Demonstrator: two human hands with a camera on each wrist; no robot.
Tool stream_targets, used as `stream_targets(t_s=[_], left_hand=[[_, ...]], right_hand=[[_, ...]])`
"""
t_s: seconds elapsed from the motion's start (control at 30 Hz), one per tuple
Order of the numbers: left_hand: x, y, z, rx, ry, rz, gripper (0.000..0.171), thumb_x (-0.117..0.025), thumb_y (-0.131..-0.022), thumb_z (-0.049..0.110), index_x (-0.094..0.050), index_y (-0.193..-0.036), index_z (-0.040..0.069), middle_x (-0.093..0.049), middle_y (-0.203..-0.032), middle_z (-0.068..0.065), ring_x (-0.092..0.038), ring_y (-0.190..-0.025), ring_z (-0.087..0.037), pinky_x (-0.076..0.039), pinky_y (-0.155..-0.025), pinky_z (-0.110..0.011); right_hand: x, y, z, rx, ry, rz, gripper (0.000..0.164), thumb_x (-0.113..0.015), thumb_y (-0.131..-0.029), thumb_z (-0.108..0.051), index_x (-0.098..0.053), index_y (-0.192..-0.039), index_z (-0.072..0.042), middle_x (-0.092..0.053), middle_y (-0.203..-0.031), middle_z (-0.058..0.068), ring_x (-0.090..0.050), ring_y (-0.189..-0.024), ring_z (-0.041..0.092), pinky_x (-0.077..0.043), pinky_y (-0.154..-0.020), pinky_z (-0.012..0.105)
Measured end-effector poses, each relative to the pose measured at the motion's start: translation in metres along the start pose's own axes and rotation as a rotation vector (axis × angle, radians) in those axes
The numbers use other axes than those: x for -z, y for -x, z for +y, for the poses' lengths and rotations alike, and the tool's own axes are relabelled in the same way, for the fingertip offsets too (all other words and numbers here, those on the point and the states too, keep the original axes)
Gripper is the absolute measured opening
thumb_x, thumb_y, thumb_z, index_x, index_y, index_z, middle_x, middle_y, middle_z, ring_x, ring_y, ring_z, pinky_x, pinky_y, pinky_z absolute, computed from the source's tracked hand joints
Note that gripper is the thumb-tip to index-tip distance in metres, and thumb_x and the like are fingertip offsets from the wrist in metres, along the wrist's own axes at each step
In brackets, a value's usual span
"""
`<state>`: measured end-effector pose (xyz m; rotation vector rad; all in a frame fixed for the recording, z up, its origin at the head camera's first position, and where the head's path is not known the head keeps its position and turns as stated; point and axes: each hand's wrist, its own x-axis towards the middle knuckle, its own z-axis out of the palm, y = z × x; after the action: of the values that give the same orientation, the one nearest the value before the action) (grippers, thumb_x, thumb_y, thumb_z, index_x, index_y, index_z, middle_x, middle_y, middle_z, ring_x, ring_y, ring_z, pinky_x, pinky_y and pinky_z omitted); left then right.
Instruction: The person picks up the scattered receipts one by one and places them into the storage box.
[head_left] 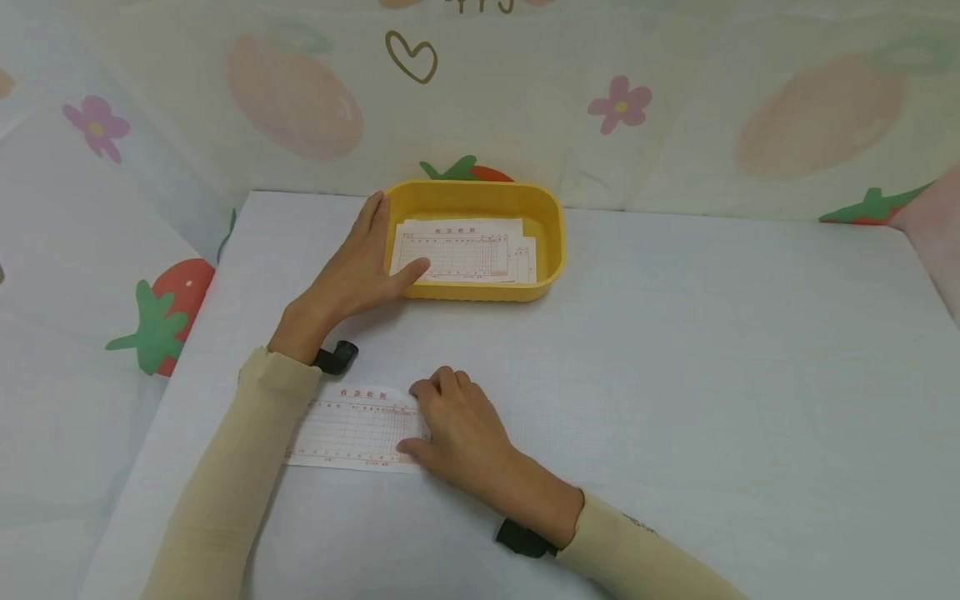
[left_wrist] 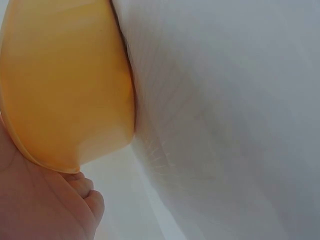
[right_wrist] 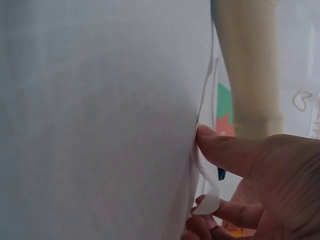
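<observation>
A yellow plastic basket point(head_left: 480, 292) stands at the back of the table, and several printed receipt slips point(head_left: 450, 254) lie inside it. My left hand point(head_left: 352, 271) holds the basket's left end, thumb over the front rim. From the left wrist view, the basket's outer wall point(left_wrist: 65, 85) rises beside the palm point(left_wrist: 40, 205). Nearer to me, a white receipt slip point(head_left: 348, 433) with red print lies on the table, partly behind the left forearm. My right hand point(head_left: 465, 433) pinches its right end. In the right wrist view, that slip's edge point(right_wrist: 207, 204) curls up between thumb and fingers.
The white tabletop point(head_left: 712, 375) extends to the right of the basket and both hands. Behind it hangs a pale cloth point(head_left: 675, 167) printed with fruit and flowers. A black strap device point(head_left: 337, 358) sits on the left wrist, and another point(head_left: 523, 537) on the right.
</observation>
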<state>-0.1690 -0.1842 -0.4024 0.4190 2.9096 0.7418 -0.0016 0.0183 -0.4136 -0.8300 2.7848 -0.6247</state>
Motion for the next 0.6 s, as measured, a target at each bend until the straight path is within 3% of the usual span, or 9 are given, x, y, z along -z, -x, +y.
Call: stream_targets(t_s=[0.3,0.6], left_hand=[[-0.001,0.000,-0.002,0.008,0.002,-0.005,0.112,-0.054,-0.099,0.063,0.009,-0.169,0.003,0.010,-0.180,-0.012,-0.004,-0.168,-0.032,-0.017,-0.136,-0.051],[0.000,0.001,0.000,0.013,0.009,-0.008,0.112,-0.054,-0.100,0.064,0.011,-0.169,0.005,0.011,-0.180,-0.012,-0.002,-0.168,-0.031,-0.016,-0.137,-0.051]], right_hand=[[-0.002,-0.001,0.003,0.046,-0.197,0.009,0.034,-0.082,-0.092,-0.016,-0.075,-0.124,-0.009,-0.074,-0.107,0.003,-0.066,-0.092,0.011,-0.056,-0.081,0.024],[0.003,-0.004,0.012,0.040,-0.347,0.002,0.024,-0.075,-0.097,-0.010,-0.078,-0.121,-0.009,-0.080,-0.106,0.002,-0.064,-0.080,0.006,-0.051,-0.071,0.018]])
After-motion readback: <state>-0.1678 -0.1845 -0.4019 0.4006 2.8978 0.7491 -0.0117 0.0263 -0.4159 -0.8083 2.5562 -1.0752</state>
